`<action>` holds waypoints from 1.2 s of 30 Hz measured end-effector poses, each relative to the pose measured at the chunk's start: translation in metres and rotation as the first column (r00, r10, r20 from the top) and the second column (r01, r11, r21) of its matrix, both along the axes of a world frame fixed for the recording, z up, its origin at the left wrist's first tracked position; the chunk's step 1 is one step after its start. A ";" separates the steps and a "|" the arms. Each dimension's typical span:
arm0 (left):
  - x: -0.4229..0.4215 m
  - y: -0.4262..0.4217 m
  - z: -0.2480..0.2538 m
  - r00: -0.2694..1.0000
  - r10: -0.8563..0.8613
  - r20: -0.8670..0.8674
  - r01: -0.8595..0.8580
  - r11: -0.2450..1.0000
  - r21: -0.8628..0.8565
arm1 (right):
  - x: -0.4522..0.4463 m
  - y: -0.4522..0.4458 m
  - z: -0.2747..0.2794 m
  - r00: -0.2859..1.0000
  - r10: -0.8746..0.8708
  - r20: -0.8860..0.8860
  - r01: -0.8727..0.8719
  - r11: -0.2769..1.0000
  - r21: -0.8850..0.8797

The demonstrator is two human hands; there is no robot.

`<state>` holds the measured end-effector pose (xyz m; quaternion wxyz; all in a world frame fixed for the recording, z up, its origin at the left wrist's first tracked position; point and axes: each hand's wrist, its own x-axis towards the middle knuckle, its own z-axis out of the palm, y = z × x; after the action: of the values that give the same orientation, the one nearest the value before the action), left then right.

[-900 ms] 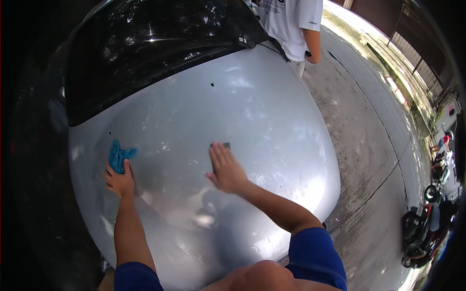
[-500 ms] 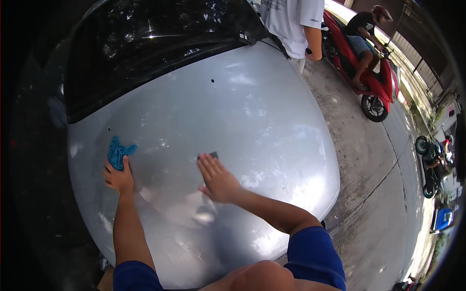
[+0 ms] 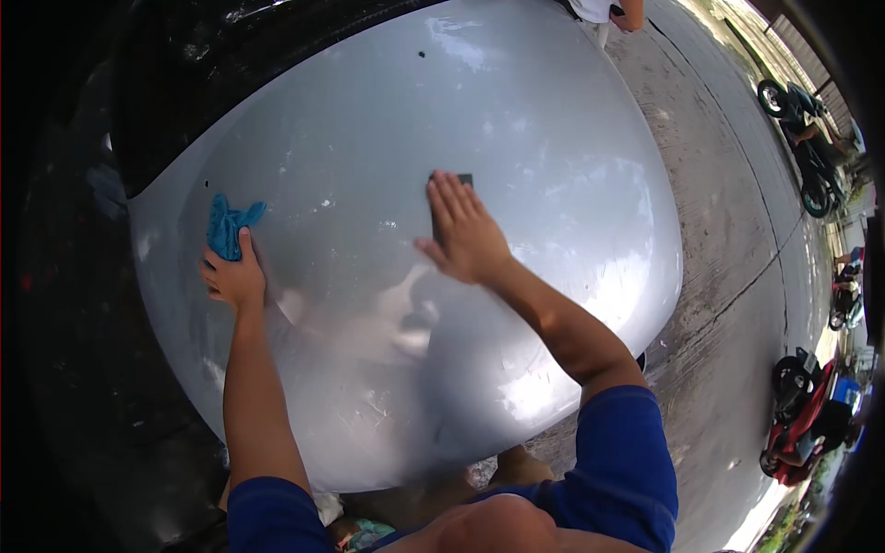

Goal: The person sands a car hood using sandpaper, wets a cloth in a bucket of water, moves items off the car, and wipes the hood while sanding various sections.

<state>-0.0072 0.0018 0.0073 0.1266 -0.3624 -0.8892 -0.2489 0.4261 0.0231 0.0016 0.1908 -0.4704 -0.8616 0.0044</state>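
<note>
On the left of the silver car hood (image 3: 341,249), my left hand (image 3: 236,273) grips a crumpled blue cloth (image 3: 227,228), thumb along its side. My right hand (image 3: 464,229) lies flat near the middle of the hood, fingers extended and pressed together. Beneath it is a dark grey sheet of sandpaper (image 3: 466,180), pinned against the metal; only its upper corner and left edge show past my fingers. Shadow and bright reflections cover the hood between and below my hands.
The dark windshield (image 3: 198,88) borders the hood at the upper left. A person in a white shirt (image 3: 595,9) stands by its far edge. On the concrete road (image 3: 719,304) at the right are a dark motorcycle (image 3: 800,147) and a rider on a red scooter (image 3: 800,429).
My right hand has slid up and right across the hood with the sandpaper. My left hand still grips the cloth. The view has tilted down, and the red scooter has travelled along the road.
</note>
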 end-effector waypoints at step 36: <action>0.165 0.027 0.045 -0.005 -0.999 -0.034 0.865 0.013 -0.502 | 0.118 -0.163 -0.080 0.549 -0.783 -0.293 0.791 0.600 -0.121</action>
<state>0.1578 0.0287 0.0525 0.0290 -0.9242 -0.3795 -0.0330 0.5442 -0.1402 -0.0783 0.3135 -0.7960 -0.5176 -0.0172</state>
